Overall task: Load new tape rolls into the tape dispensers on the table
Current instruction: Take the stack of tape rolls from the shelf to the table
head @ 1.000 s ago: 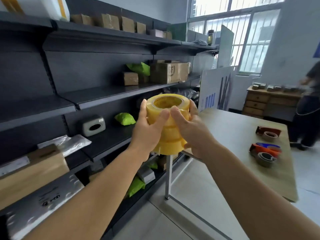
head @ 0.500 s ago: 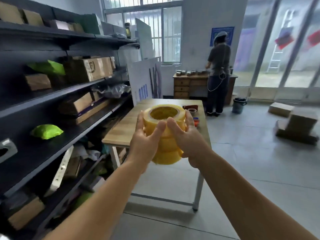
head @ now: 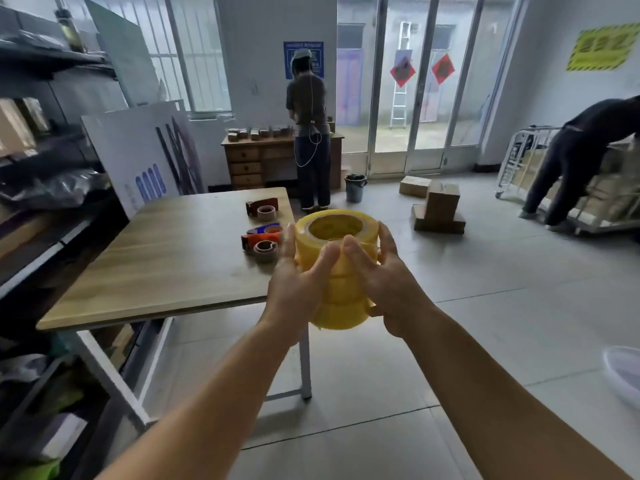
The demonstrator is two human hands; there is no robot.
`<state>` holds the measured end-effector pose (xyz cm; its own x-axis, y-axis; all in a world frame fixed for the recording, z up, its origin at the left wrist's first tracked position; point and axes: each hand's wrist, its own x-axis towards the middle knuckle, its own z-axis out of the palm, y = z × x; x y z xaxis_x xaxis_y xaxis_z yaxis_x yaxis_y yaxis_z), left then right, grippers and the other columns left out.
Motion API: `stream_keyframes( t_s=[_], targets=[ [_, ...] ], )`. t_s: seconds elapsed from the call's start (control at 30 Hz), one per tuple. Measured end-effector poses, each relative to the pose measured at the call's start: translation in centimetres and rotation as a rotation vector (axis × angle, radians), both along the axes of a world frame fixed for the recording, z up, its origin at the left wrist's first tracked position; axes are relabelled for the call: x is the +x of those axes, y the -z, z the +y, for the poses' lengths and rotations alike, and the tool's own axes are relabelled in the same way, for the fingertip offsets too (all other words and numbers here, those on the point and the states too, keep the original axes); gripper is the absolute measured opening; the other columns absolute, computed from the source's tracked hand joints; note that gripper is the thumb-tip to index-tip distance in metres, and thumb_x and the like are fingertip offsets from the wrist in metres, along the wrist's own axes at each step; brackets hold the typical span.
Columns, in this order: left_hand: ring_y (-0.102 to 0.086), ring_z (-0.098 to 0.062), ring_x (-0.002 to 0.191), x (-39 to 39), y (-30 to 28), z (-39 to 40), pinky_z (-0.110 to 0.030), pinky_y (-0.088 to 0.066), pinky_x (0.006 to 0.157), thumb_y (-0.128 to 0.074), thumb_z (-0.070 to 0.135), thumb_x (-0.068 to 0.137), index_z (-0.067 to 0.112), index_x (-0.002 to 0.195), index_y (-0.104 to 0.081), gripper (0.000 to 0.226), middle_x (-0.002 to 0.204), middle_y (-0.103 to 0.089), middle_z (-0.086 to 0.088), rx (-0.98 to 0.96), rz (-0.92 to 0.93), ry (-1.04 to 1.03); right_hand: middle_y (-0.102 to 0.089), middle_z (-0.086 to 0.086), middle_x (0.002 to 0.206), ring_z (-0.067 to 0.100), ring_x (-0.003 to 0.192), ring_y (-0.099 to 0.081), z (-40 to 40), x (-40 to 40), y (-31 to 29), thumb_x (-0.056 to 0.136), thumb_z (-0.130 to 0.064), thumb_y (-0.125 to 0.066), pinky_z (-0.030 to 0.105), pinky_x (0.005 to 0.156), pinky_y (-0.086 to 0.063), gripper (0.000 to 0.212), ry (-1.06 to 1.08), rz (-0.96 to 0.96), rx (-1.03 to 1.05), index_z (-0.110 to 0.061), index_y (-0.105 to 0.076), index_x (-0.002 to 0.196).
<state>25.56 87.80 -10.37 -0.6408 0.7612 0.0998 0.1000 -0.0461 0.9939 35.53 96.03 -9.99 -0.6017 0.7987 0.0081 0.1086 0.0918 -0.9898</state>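
I hold an upright stack of yellow tape rolls [head: 341, 308] in front of me with both hands. My left hand [head: 298, 289] wraps its left side and my right hand [head: 391, 285] its right side, thumbs pressed on the front. The stack hangs beyond the near right corner of the wooden table [head: 166, 258]. On the table's right side lie tape dispensers with spent brown cores: a dark red dispenser [head: 261, 206] farther back, a blue dispenser [head: 268, 230] and an orange dispenser [head: 259, 242] close to my left hand.
Dark shelving [head: 45, 188] with boxes and bags runs along the left. A person stands at a wooden desk [head: 256, 157] behind the table. Cardboard boxes [head: 438, 209] sit on the floor, and another person bends over a cart [head: 540, 174] at the right.
My view has swung right from the shelves to the table and room. The stack stays gripped in both hands, and the table with its dispensers is now close below left of it.
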Motion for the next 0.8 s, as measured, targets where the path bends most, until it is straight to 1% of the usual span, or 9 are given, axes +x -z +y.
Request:
stream_keyframes(
  t_s=[0.07, 0.17, 0.33, 0.4, 0.47, 0.67, 0.8],
  targets=[
    [-0.050, -0.028, 0.121, 1.3, 0.2, 2.5, -0.056, -0.046, 0.097, -0.061, 0.062, 0.065, 0.050, 0.145, -0.012, 0.094, 0.140, -0.042, 0.002, -0.009, -0.017, 0.023, -0.033, -0.002, 0.148, 0.030, 0.120, -0.045, 2.3, 1.5, 0.3, 0.083, -0.060, -0.051, 0.054, 0.094, -0.046, 0.078, 0.033, 0.003, -0.012, -0.048, -0.006, 0.145],
    [-0.049, -0.025, 0.118, 3.0, 0.7, 6.7, -0.054, -0.047, 0.097, -0.064, 0.056, 0.072, 0.050, 0.145, -0.011, 0.090, 0.132, -0.042, 0.006, -0.005, -0.053, 0.040, -0.032, -0.001, 0.149, 0.032, 0.122, -0.044, 6.4, 3.3, 0.7, 0.083, -0.060, -0.050, 0.054, 0.093, -0.045, 0.078, 0.054, -0.010, -0.015, -0.047, -0.005, 0.146],
    [-0.049, -0.028, 0.120, 5.4, 1.1, 14.0, -0.056, -0.046, 0.097, -0.065, 0.052, 0.078, 0.049, 0.145, -0.012, 0.086, 0.131, -0.042, 0.005, -0.006, -0.066, -0.002, -0.032, -0.001, 0.148, 0.023, 0.109, -0.043, 13.8, 5.4, 0.9, 0.085, -0.058, -0.050, 0.051, 0.090, -0.045, 0.076, 0.027, -0.018, -0.013, -0.047, -0.006, 0.146],
    [-0.049, -0.027, 0.119, 6.0, 1.3, 16.6, -0.056, -0.047, 0.096, -0.065, 0.052, 0.078, 0.050, 0.145, -0.012, 0.085, 0.126, -0.041, 0.007, -0.011, -0.075, -0.020, -0.033, -0.001, 0.148, 0.025, 0.112, -0.044, 16.6, 6.0, 1.0, 0.085, -0.058, -0.051, 0.054, 0.095, -0.045, 0.076, 0.010, -0.024, -0.028, -0.047, -0.006, 0.146],
    [-0.049, -0.027, 0.118, 6.4, 1.6, 19.0, -0.056, -0.047, 0.096, -0.065, 0.053, 0.077, 0.051, 0.145, -0.012, 0.086, 0.126, -0.041, 0.008, -0.007, -0.082, -0.038, -0.034, 0.000, 0.147, 0.030, 0.118, -0.045, 19.2, 6.4, 1.3, 0.085, -0.059, -0.052, 0.058, 0.097, -0.043, 0.077, -0.005, -0.021, -0.048, -0.048, -0.006, 0.146],
    [-0.048, -0.025, 0.116, 6.1, 2.2, 25.0, -0.053, -0.047, 0.095, -0.064, 0.053, 0.077, 0.050, 0.145, -0.012, 0.086, 0.140, -0.040, 0.002, -0.024, -0.075, -0.099, -0.033, -0.001, 0.148, 0.032, 0.124, -0.043, 26.0, 5.2, 2.4, 0.084, -0.061, -0.052, 0.058, 0.098, -0.043, 0.078, -0.053, -0.042, -0.070, -0.048, -0.006, 0.146],
    [-0.046, -0.030, 0.125, 4.4, 2.4, 28.8, -0.057, -0.045, 0.098, -0.063, 0.058, 0.069, 0.049, 0.145, -0.012, 0.092, 0.148, -0.035, -0.001, -0.046, -0.065, -0.135, -0.032, -0.002, 0.148, 0.031, 0.123, -0.044, 30.2, 2.8, 3.2, 0.083, -0.061, -0.051, 0.055, 0.096, -0.044, 0.077, -0.083, -0.036, -0.067, -0.048, -0.007, 0.145]
  ],
)
